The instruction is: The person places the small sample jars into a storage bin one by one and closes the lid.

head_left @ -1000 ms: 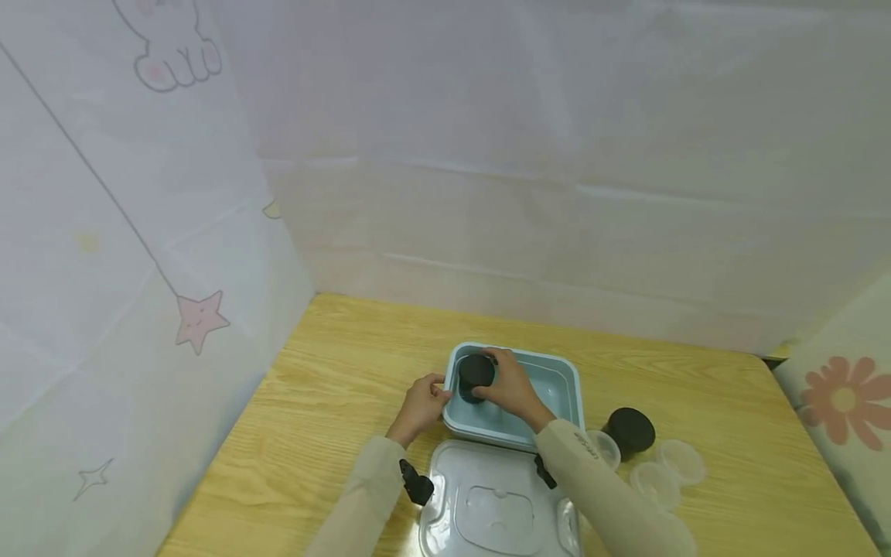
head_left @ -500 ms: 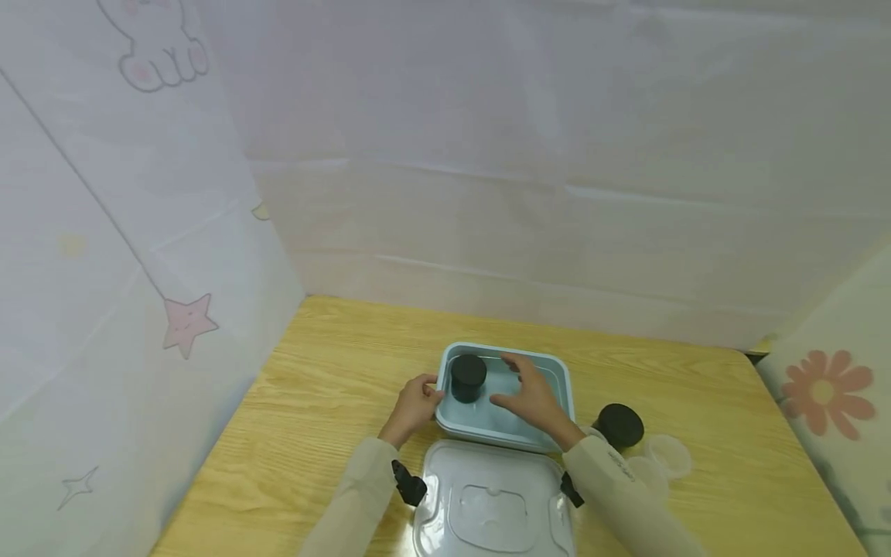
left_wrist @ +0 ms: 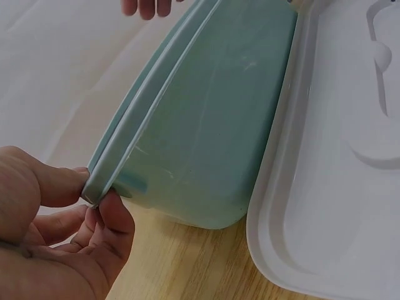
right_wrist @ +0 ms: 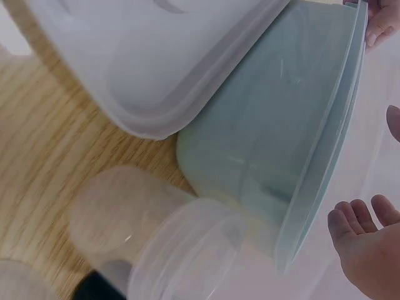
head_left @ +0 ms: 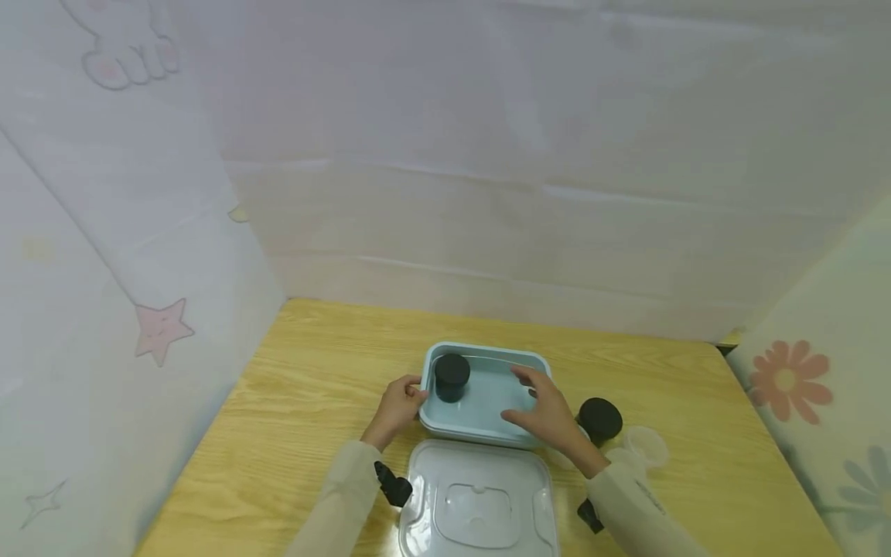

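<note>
Nearest, a clear lid (head_left: pixel 479 503) lies flat on the table (head_left: pixel 313 387). Just beyond, the left hand (head_left: pixel 398 402) pinches the near-left rim of the pale blue container (head_left: pixel 487 406), while the right hand (head_left: pixel 550 410) hovers open-fingered over its right side. Inside, at the far-left corner, a black jar (head_left: pixel 452 376) stands upright.

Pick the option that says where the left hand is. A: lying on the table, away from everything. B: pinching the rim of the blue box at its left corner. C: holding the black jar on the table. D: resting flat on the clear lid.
B: the left hand pinches the rim of the blue box between thumb and fingers, as the left wrist view shows up close.
</note>
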`<action>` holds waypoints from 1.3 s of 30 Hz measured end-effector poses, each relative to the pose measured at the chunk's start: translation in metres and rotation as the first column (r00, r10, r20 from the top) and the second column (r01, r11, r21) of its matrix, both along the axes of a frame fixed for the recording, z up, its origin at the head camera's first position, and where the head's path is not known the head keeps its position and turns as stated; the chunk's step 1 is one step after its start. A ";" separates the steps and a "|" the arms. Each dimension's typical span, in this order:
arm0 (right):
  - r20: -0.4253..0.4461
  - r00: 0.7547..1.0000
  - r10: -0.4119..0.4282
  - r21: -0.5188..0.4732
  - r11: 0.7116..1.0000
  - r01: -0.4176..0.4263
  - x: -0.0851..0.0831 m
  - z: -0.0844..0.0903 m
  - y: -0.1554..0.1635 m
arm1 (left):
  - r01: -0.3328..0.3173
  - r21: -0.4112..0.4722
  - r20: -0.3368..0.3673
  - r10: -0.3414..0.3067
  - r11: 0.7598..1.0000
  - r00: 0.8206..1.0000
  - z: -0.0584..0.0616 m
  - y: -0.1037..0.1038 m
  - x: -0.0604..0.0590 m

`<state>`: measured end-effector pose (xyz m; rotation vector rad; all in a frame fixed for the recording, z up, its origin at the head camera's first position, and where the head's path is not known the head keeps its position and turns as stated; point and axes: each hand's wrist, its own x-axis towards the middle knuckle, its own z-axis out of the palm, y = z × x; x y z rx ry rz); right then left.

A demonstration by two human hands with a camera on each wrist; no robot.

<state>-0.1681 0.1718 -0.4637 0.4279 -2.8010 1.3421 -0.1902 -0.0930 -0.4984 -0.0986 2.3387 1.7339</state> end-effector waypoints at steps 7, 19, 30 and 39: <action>-0.037 0.999 -0.028 -0.002 1.000 0.028 0.019 0.005 0.017 | -0.018 0.008 0.011 0.018 1.000 1.000 -0.001 -0.001 -0.001; -0.068 0.994 -0.091 0.021 0.995 0.093 0.044 -0.002 0.047 | -0.064 0.019 0.029 0.063 0.998 0.998 -0.001 0.000 -0.003; -0.134 0.981 -0.141 0.072 0.986 0.152 0.066 -0.007 0.075 | -0.052 0.001 0.000 0.052 0.999 0.999 0.001 0.000 -0.003; -0.098 0.971 -0.217 0.146 0.962 0.230 0.092 -0.015 0.096 | -0.040 -0.020 0.001 0.040 0.999 0.999 0.001 0.001 -0.003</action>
